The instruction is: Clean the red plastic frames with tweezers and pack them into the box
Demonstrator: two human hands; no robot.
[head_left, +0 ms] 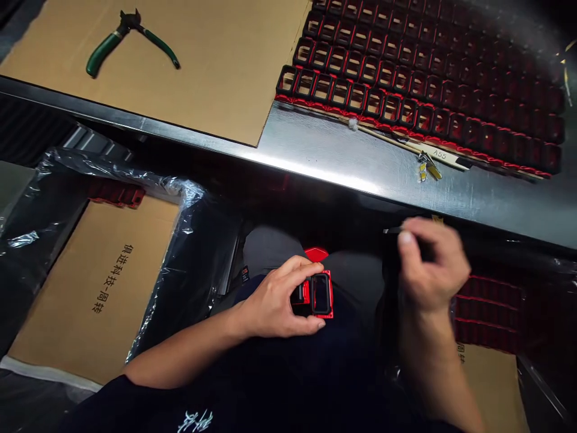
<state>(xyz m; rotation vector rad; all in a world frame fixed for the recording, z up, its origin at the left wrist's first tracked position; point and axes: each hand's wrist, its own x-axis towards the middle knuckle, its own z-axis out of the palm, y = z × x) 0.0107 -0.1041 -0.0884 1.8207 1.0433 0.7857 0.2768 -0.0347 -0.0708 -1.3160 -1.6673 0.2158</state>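
My left hand (286, 297) is closed around a small red and black plastic frame (321, 294) above my lap. The frame has a rounded rectangular opening with a dark rim, and its left part is covered by my fingers. To the right and apart from it, my right hand (433, 261) is raised near the table edge, blurred by motion. Its thumb and forefinger are pinched on a thin metal blade (392, 230); only a short tip sticks out to the left. Below the table edge, behind the frame, a bright red piece (316, 254) shows on my lap.
Rows of similar red and black frames (357, 96) stand on the metal table (311, 144). Green-handled cutting pliers (106, 51) lie on cardboard (216, 66). Cotton swabs and small yellow-metal pieces (428, 168) lie near the front edge. Plastic-lined boxes with cardboard (94, 282) flank me.
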